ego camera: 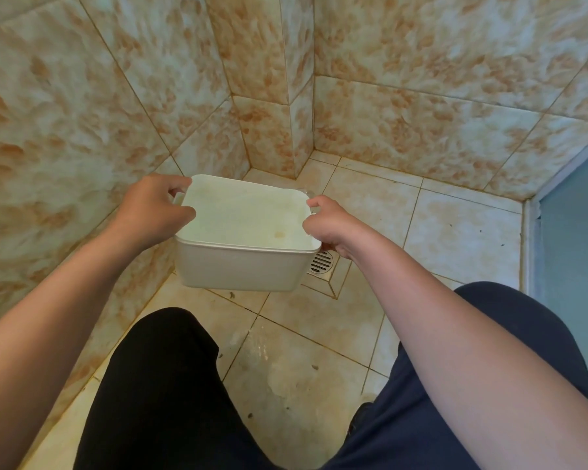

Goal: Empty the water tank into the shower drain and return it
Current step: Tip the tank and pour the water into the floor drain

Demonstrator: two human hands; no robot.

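1. I hold the water tank (241, 232), a white open-topped plastic box, level in the air above the shower floor (285, 334), near the corner where the tiled walls (82, 96) meet. It touches nothing but my hands.
2. I judge it is kept level so nothing spills before I tip it. Whether it holds water I cannot tell; the inside looks pale with a small brownish stain.
3. The shower drain (321, 262) shows just beyond the tank's near right corner, partly hidden behind it, so a tilt that way should send water into the grate.
4. My left hand (153, 212) is clamped on the left rim, fingers curled over the edge.
5. My right hand (329, 225) grips the right rim likewise, fingers hooked underneath.
6. Both forearms reach forward, slightly converging; my knees are spread below, as in a squat.
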